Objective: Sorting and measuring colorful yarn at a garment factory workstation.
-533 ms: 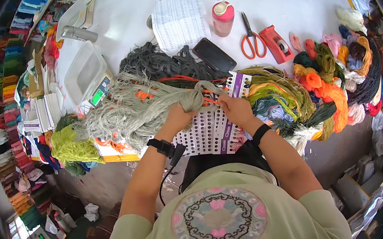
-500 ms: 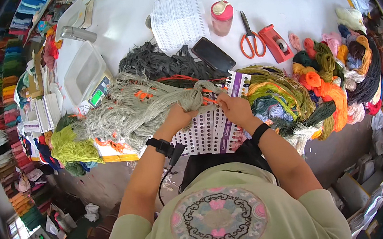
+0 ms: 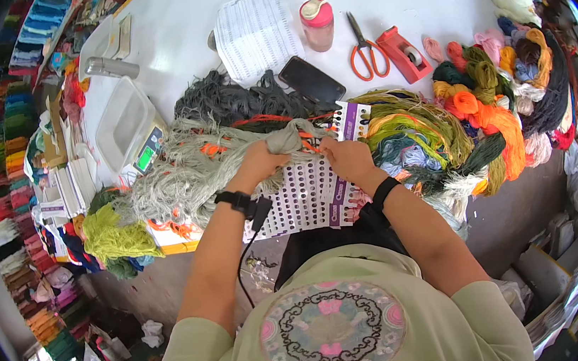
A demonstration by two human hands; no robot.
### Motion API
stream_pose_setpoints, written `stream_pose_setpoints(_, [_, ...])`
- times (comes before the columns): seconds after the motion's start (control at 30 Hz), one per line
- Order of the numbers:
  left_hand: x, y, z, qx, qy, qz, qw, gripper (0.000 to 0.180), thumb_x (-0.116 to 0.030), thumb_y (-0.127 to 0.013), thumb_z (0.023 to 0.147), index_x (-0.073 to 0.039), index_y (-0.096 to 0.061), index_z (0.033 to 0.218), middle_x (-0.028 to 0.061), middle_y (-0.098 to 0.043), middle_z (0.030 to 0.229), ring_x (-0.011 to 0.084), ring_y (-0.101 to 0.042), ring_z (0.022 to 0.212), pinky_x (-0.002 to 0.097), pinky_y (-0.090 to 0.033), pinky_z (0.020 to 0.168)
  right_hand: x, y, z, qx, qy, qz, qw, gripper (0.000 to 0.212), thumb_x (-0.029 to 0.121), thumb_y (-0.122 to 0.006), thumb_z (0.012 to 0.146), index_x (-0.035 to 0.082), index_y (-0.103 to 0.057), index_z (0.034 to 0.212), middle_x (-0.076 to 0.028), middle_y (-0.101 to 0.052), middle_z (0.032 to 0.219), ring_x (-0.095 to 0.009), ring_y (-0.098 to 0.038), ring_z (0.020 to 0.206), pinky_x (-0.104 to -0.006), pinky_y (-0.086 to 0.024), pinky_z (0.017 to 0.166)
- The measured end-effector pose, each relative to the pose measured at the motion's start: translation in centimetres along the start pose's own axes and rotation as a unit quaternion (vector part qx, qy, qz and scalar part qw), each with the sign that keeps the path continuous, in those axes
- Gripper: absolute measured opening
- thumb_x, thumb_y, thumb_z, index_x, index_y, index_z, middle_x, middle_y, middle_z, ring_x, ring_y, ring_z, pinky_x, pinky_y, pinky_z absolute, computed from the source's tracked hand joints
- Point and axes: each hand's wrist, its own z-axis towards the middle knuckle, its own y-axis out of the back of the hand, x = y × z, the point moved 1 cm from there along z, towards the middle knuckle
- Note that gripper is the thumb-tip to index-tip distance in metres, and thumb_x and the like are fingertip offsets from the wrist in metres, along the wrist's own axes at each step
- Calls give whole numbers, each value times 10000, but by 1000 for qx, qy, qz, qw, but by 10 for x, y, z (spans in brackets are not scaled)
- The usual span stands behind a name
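Note:
A big loose heap of pale grey yarn [image 3: 188,167] lies across the table's near side, with orange strands showing through it. My left hand [image 3: 257,165] is closed around the bunched right end of this yarn. Close beside it, my right hand [image 3: 348,159] is bent with its fingertips pinched together at the same end, by some orange strands; what they grip is hidden. Under and between both hands lie white cards [image 3: 305,193] with rows of dark holes and purple strips. One card end stands out beyond my right fingers.
Dark grey yarn [image 3: 223,102], a phone [image 3: 312,80], orange-handled scissors [image 3: 368,57] and a red tape dispenser [image 3: 404,53] lie beyond my hands. Coloured skeins [image 3: 488,115] pile up at right. A clear plastic tub [image 3: 122,121] on a scale stands at left.
The whole view has shifted a little, so the table things sit slightly further left and up. Both hands stay close together at the grey yarn's end, with my left hand slightly farther from me.

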Motion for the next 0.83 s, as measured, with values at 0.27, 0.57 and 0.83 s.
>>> stream_pose_setpoints(0.27, [17,31,-106,-142,-4,-392,909,175,-225,-619,899,-59,-667,923,74,-699,815,45,-341,412,220,-234,400,13,-12,-33,-38,-46,6,998,315,232,-593,866,131,-530,1158,-129,-684,830,-354,-673,777,-476,-513,667])
stream_pose_setpoints(0.57, [19,90,-262,-82,-101,-491,861,276,-313,-523,979,-49,-605,966,13,-532,610,52,-317,391,225,-235,380,138,-3,-79,-148,181,222,947,688,164,-746,777,52,-411,1368,-176,-468,1340,-341,-438,1260,-415,-348,1059])
stream_pose_setpoints(0.83, [-41,55,-355,358,-252,-137,888,552,-498,-459,974,34,-580,1057,87,-625,676,149,-513,435,286,-411,425,254,27,-131,-135,556,333,749,938,208,-761,645,66,-312,1457,-160,-412,1438,-347,-410,1293,-431,-327,1058])
